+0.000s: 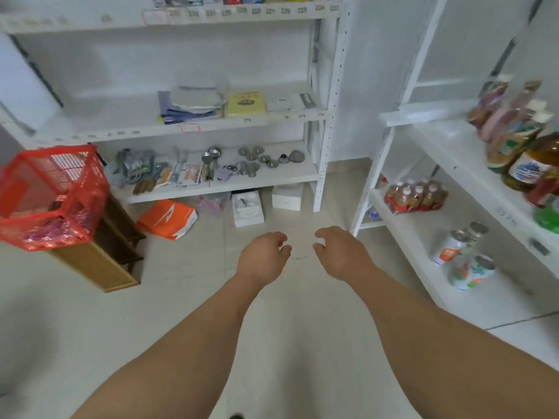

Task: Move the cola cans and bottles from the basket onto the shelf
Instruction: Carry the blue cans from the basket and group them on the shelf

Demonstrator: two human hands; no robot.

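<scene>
Left hand [262, 255]: its grip slack, fingers loosely curled, holding nothing.
Right hand [340, 254]: the same, its grip empty.
Drink cans [464, 255]: three printed metal ones, right of the hands on the low white shelf [423, 243].
Red mesh plastic basket [51, 198]: far left of both hands; contents blurred.
Progress: apparently between trips; remainder cannot be judged.

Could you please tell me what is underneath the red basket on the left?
The red basket rests on a brown wooden stand standing on the tiled floor. The basket covers the stand's top, so that surface cannot be seen.
</scene>
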